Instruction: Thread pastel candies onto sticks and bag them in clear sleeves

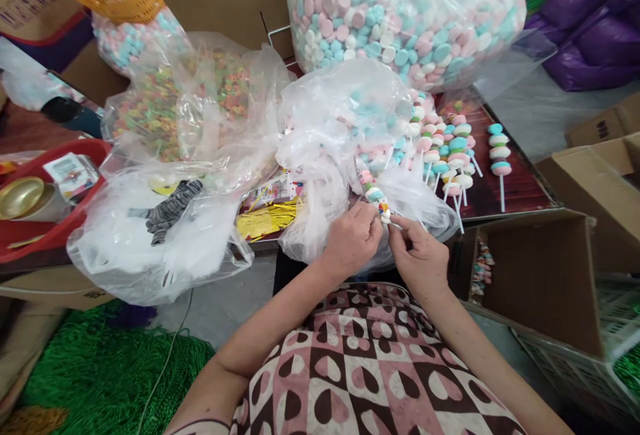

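Note:
My left hand (pixel 353 238) and my right hand (pixel 420 255) meet just in front of my lap, both pinched closed on one candy skewer (pixel 374 194), a white stick threaded with pastel round candies. The left fingers grip the stick near the lowest candy; the right fingers hold the stick's white end. The skewer's top leans up and left over a crumpled clear plastic bag (pixel 325 148). Several finished skewers (pixel 453 148) lie on the dark red table (pixel 520 188) to the right.
A huge clear bag of pink, blue and white candies (pixel 405 15) stands at the back. Bags of small coloured candy rings (pixel 165 108) sit left. An open cardboard box (pixel 540 275) with skewers is at right. A red tray (pixel 45 222) is far left, green mesh (pixel 100 368) below.

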The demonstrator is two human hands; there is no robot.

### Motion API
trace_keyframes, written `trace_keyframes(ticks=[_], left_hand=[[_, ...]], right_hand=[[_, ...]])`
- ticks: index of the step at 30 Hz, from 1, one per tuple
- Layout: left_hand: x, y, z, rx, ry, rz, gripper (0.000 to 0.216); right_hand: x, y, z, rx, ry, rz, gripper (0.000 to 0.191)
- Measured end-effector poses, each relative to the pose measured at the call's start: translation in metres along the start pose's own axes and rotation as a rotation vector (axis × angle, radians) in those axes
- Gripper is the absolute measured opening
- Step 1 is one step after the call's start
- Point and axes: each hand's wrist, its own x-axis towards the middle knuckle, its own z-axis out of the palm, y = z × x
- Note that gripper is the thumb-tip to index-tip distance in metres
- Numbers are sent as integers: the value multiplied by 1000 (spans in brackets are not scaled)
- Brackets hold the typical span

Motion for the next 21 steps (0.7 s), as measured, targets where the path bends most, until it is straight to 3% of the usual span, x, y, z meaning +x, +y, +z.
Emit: trace_keyframes(ticks=[9,16,21], left_hand=[[-1,3,-3,165,-114,130,19],[-5,1,0,-10,3,-55,13],[-7,4,-4,-8,-21,-121,14]], right_hand=[[5,3,1,-101,17,-131,24],[8,-3,1,-73,18,-36,23],[7,-4,-1,-11,-4,13,25]])
